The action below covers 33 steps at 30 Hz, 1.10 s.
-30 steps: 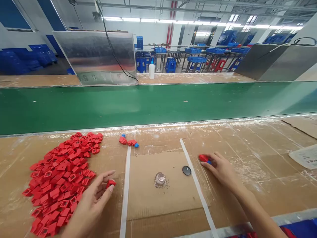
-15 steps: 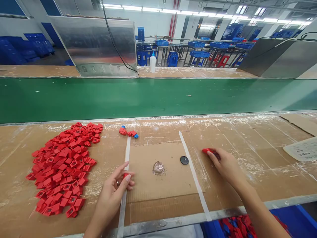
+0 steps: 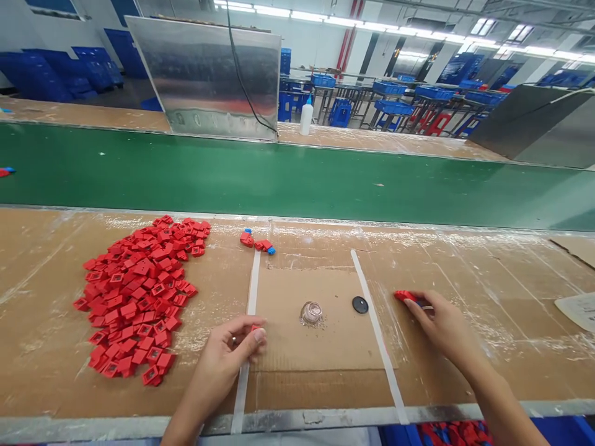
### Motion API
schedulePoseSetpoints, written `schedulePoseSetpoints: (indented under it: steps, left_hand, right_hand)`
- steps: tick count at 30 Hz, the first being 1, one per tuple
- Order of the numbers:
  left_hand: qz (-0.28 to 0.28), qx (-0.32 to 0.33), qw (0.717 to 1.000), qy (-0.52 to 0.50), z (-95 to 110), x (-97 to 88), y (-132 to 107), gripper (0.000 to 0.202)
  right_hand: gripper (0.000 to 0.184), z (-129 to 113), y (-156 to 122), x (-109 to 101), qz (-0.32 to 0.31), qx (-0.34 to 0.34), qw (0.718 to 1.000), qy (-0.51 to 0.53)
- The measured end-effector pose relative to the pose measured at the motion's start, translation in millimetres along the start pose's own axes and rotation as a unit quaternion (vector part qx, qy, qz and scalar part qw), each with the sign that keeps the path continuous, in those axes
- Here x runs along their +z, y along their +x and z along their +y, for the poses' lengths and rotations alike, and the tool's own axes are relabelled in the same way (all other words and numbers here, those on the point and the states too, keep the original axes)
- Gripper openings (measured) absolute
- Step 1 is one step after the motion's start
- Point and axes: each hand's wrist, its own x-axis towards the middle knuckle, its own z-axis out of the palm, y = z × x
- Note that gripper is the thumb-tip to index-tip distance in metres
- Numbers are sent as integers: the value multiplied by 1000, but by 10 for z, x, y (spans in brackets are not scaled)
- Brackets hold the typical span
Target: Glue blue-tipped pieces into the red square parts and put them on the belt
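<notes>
My left hand (image 3: pixel 227 353) is closed at the left strip of white tape, with a small red plastic block (image 3: pixel 256 327) pinched between thumb and fingers. My right hand (image 3: pixel 437 316) grips a red plastic piece (image 3: pixel 402 295) just above the cardboard, to the right of the other tape strip; its far end is covered by the fingers. Between the hands, a small round clear pot (image 3: pixel 312 313) with glittery specks around it stands on a cardboard sheet (image 3: pixel 288 353). A black round lid (image 3: pixel 360 304) lies beside it. To the left is a large pile of red blocks (image 3: pixel 139 291).
Several red and blue pieces (image 3: pixel 263 245) lie behind the sheet. A green conveyor belt (image 3: pixel 279 179) crosses behind the table, carrying a red and blue piece (image 3: pixel 5 171) at far left. A white bottle (image 3: pixel 306 118) stands beyond. A blue bin (image 3: pixel 400 435) holding red and blue parts sits below the front edge.
The view has tilted and swung slightly left, so the scene sits further right. My left fingers have closed more around the red block. A red and blue piece now shows on the belt.
</notes>
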Motion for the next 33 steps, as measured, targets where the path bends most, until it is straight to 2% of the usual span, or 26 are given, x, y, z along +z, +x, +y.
schedulePoseSetpoints:
  steps: [3, 5, 8, 11, 15, 19, 22, 33]
  left_hand:
    - [-10, -14, 997, -78, -60, 132, 16, 22]
    - [-19, -20, 996, -81, -104, 210, 21, 21]
    - [-22, -11, 998, -62, -146, 305, 3, 26]
    - [-29, 10, 997, -74, -160, 372, -37, 33]
    - [-52, -2, 991, -120, -213, 406, -92, 42]
    - [-47, -14, 988, -143, -295, 402, -120, 45]
    - [-39, -12, 990, -139, -314, 398, -126, 45]
    - [-58, -2, 978, -198, -363, 439, -163, 31]
  right_hand:
    - [51, -77, -19, -15, 6, 29, 998, 46]
    - [49, -182, -46, -32, 17, 52, 993, 106]
    - [43, -431, -89, -68, 20, 64, 979, 193]
    - [37, -746, -123, -94, -8, 57, 970, 237]
    - [29, -1127, -168, -50, -63, -18, 969, 236]
    - [20, -1379, -206, 68, -66, -157, 975, 140]
    - [17, -1495, -211, 148, -78, -225, 967, 93]
    - [16, -1595, -181, 224, -97, -267, 957, 61]
